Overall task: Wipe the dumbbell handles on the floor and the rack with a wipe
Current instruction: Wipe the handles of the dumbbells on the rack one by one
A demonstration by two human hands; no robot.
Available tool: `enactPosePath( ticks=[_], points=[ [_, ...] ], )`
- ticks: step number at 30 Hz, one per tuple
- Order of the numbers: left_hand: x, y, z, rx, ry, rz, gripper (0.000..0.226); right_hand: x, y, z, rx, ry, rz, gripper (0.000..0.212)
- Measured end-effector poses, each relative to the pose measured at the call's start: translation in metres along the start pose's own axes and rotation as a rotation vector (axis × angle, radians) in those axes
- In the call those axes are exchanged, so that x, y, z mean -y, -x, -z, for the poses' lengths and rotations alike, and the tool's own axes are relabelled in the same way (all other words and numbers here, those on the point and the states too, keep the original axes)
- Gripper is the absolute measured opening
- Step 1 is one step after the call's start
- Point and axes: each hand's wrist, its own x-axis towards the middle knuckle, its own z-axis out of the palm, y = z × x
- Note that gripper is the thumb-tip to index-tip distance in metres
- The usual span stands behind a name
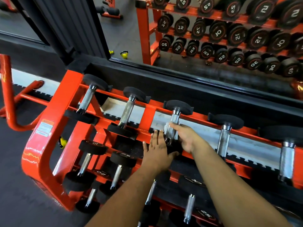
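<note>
Orange rack (54, 115), tiered rails cradling black-headed dumbbells (127, 110) side by side, chrome handles (223, 142) across.

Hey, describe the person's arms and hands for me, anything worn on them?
Both forearms are bare as far as the frame shows: no sleeves in view. The left hand and right hand wear no gloves, and no watch, bracelet or ring is visible.

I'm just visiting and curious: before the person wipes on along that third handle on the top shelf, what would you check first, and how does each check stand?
1. White wipe wrapped on the handle: ok.
2. Right hand holds wipe around handle: ok.
3. Left hand lies flat on the near weight head, steadying it: ok.
4. Dumbbell seated in the orange rack: ok.
5. Wipe moist enough: cannot tell.
6. Neighbouring handles already wiped: cannot tell.
</note>
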Motion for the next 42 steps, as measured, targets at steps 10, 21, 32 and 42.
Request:
enactPosePath(
  ticks=[10, 21, 32, 42],
  points=[
    [0.0, 0.002, 0.0, -0.01, 0.033, -0.007, 0.105, -0.011, 0.006, 0.019, -0.285, 1.446, 0.954, 0.061],
    [0.0, 0.0, 0.0, 0.003, 0.018, -0.002, 0.107, 0.016, -0.006, 0.017, -0.239, 2.369, 1.049, 0.056],
    [-0.004, 0.002, 0.003, 0.008, -0.009, 0.021, 0.106, -0.002, 0.002, 0.044, -0.083, 1.941, 1.053, 0.076],
    [-0.006, 0.005, 0.001, -0.036, -0.003, 0.054, 0.106, -0.003, 0.001, 0.047, -0.118, 1.841, 1.025, 0.078]
  ],
)
